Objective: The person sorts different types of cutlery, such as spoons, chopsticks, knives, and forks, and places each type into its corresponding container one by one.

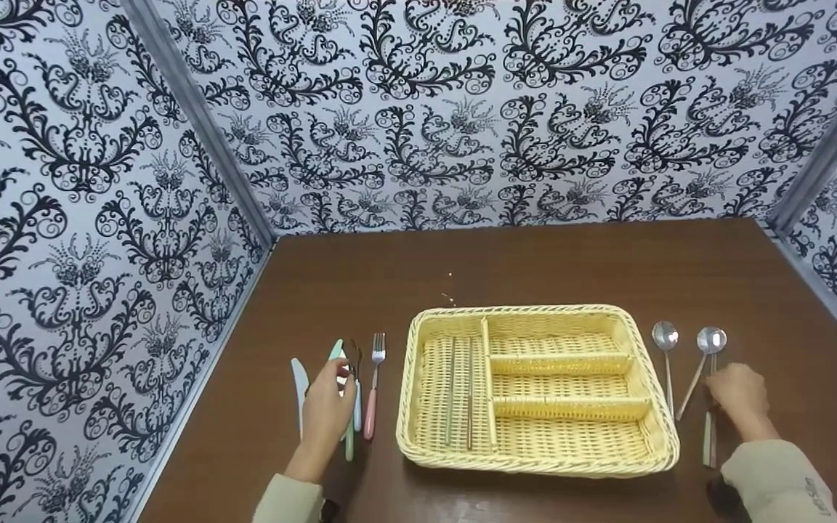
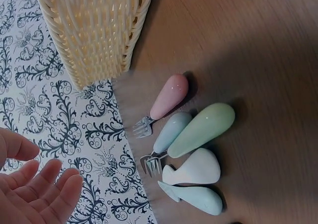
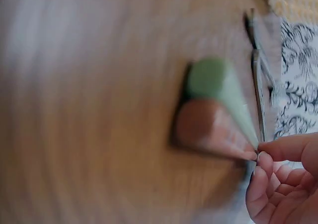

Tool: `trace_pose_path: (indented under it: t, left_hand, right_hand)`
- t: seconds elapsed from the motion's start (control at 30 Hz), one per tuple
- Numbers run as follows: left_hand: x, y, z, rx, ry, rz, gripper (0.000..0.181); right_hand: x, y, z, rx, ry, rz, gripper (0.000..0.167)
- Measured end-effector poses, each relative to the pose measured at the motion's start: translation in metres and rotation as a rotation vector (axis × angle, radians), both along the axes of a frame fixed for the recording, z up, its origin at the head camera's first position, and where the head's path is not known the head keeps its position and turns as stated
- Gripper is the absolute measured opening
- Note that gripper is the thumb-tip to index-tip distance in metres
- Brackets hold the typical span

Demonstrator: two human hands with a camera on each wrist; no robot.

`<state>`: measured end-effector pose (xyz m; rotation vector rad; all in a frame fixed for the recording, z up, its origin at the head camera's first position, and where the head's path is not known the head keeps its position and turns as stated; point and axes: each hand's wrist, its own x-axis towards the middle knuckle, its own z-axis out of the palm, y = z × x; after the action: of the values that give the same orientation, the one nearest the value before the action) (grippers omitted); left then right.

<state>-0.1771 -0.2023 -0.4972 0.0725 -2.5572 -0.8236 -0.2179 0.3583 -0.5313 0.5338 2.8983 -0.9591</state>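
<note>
My right hand (image 1: 740, 392) pinches a pair of chopsticks (image 1: 710, 443) between thumb and fingers at the table's right. In the right wrist view, one green chopstick (image 3: 211, 77) and one reddish-brown chopstick (image 3: 201, 124) show large, blurred ends. My left hand (image 1: 330, 403) hovers over cutlery at the left, fingers loosely bent and holding nothing. Beneath and beside it lie a fork with a pink handle (image 2: 170, 96), a green handle (image 2: 203, 129), a light blue handle (image 2: 171, 130), a white handle (image 2: 196, 168) and a pale mint handle (image 2: 198, 198).
A cream woven basket (image 1: 542, 465) with several compartments stands mid-table. Two chopsticks (image 1: 470, 392) lie in its long left compartment. Several spoons lie right of it, including one spoon (image 1: 665, 335) beside the basket. Patterned walls (image 1: 462, 131) enclose the table.
</note>
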Motion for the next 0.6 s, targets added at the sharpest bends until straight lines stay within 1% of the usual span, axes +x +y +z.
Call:
trace_pose_path:
  t: [0.1, 0.2, 0.3, 0.37, 0.5, 0.6]
  left_hand:
    - [-0.001, 0.003, 0.000, 0.001, 0.014, -0.020, 0.023]
    - [-0.003, 0.006, 0.000, 0.004, 0.020, -0.027, 0.022]
    - [-0.003, 0.010, 0.002, 0.004, 0.007, -0.024, 0.021]
    - [-0.002, 0.011, 0.003, 0.004, -0.004, -0.019, 0.021]
    - [-0.002, 0.013, 0.003, 0.016, -0.020, -0.020, 0.022]
    - [-0.001, 0.014, 0.003, 0.020, -0.025, -0.022, 0.023]
  right_hand:
    - [0.000, 0.002, -0.001, -0.048, 0.024, -0.013, 0.024]
    - [-0.001, 0.007, 0.000, -0.112, 0.009, -0.023, 0.027]
    - [-0.003, 0.013, 0.000, -0.203, -0.046, -0.035, 0.040]
    - [-0.004, 0.016, -0.001, -0.261, -0.078, -0.046, 0.046]
    - [-0.005, 0.020, 0.000, -0.446, -0.132, -0.070, 0.070]
    - [-0.005, 0.022, 0.000, -0.547, -0.165, -0.082, 0.085]
